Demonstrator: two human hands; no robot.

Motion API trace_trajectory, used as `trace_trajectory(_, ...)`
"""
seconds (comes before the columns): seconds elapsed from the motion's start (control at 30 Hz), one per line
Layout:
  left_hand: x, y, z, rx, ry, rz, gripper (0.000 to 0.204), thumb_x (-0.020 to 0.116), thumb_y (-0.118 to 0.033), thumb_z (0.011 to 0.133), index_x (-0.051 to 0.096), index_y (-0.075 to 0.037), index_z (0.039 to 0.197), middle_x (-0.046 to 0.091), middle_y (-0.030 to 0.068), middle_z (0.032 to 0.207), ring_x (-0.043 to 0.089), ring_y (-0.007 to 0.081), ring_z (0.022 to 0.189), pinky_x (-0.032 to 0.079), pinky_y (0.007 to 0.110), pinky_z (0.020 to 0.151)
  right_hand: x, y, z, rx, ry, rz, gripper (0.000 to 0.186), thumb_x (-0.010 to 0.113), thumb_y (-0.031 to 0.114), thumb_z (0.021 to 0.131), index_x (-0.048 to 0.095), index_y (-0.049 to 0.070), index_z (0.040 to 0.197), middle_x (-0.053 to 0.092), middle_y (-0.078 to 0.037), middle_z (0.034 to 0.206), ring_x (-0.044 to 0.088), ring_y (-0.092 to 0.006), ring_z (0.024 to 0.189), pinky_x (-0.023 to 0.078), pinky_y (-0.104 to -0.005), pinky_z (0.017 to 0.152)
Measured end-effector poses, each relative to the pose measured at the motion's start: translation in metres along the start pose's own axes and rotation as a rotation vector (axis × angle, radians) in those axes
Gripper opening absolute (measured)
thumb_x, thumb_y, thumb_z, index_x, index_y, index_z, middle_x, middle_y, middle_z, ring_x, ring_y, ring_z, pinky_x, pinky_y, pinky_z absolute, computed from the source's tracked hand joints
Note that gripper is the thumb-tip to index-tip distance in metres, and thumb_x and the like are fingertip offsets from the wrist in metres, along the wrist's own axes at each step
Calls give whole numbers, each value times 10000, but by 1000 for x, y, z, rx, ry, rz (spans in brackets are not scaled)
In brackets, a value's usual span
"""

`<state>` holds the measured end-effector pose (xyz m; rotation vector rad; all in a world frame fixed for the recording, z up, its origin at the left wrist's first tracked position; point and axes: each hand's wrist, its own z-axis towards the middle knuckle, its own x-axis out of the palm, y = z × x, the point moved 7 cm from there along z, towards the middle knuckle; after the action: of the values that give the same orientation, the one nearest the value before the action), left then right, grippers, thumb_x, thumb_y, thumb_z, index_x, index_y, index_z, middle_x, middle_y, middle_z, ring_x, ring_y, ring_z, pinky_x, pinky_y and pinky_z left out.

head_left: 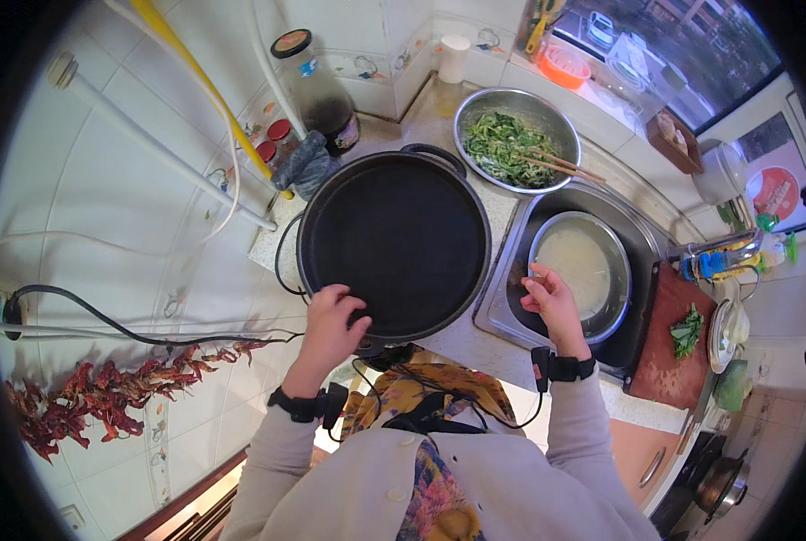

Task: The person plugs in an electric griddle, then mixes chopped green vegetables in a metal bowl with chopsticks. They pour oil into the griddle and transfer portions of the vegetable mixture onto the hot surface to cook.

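Note:
A wide black round pan [394, 243] with a dark, smooth inside stands on the counter in front of me. My left hand [333, 325] is over its near left rim, fingers loosely curved with a gap between thumb and fingertips; nothing shows in them. Whether it touches the rim I cannot tell. To the right, my right hand [552, 307] hovers at the left edge of a metal basin [625, 302], its fingers bent and apart with nothing visible between them. The basin sits in the sink [508, 298] and contains a pale, cloudy liquid [576, 261].
Behind the sink, a metal bowl [462, 122] contains chopped greens [507, 144] with chopsticks [565, 167] across it. A glass jar [322, 95] and grey cloth [308, 167] stand beyond the pan. A reddish cutting board [669, 361] bears leaves [687, 332]. Dried chillies [105, 397] hang left.

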<state>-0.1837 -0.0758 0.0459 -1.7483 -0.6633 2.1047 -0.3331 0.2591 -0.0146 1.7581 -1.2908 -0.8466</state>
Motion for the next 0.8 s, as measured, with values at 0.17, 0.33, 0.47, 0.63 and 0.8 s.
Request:
trace_trajectory(0.17,-29,29,-19,-212,-196,-137,207,707,7,679,533,-43,779,534,173,1121,515,343,1025,401,401,901,-32,-9,-7,36,-58,8,432,592,183,881,474,41,1272,592,-60,1012,578,-92,710,503,-222,649)
trace_trajectory(0.33,-31,29,-40,-345,-272,-308,593,668,42,736,496,-114,1281,443,133,1284,543,228,1020,438,344,918,-46,21,39,-72,-101,107,533,626,236,871,414,13,1307,562,-81,983,590,-126,701,510,-238,561)
trace_trajectory(0.47,-17,9,-56,-352,-244,-451,580,618,49,793,425,-54,1330,441,95,1277,570,152,937,483,280,832,-38,46,119,-22,-137,300,637,643,362,844,365,48,1324,486,-121,1126,598,-198,751,546,-292,559)
trace_trajectory(0.63,4,-7,-93,-538,-196,-607,507,574,47,830,449,-58,1309,464,125,1234,582,153,890,490,267,792,-14,46,192,122,-20,468,315,526,179,870,460,14,1130,558,-136,986,613,-320,866,565,-425,688)
trace_trajectory(0.8,8,-19,-111,-614,-172,-660,481,570,59,830,465,-40,1289,548,125,1178,587,140,865,490,261,784,-35,30,180,56,-83,685,81,459,8,798,462,9,878,535,-110,820,602,-280,773,574,-471,699)
